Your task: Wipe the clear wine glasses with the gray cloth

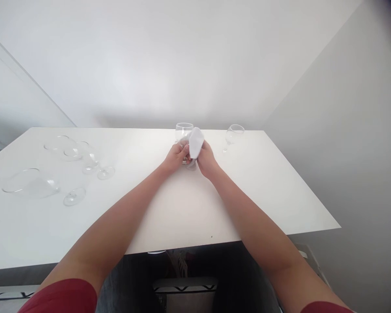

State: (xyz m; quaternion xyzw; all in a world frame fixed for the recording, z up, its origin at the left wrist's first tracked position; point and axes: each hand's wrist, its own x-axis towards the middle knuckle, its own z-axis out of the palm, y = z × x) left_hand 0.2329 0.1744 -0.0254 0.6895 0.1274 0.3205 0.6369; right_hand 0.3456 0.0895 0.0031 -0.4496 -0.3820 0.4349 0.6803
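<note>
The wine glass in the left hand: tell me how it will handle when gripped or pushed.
The wine glass looks thin and clear, so probably fragile under a squeeze. Its smooth bowl is likely slippery; the left hand grips it low while the right hand presses a cloth on it. A wide bowl over a narrow stem probably tips easily.

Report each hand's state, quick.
Left hand: closed around the clear stemmed wine glass.
Right hand: closed on the crumpled white cloth, against that glass.
</note>
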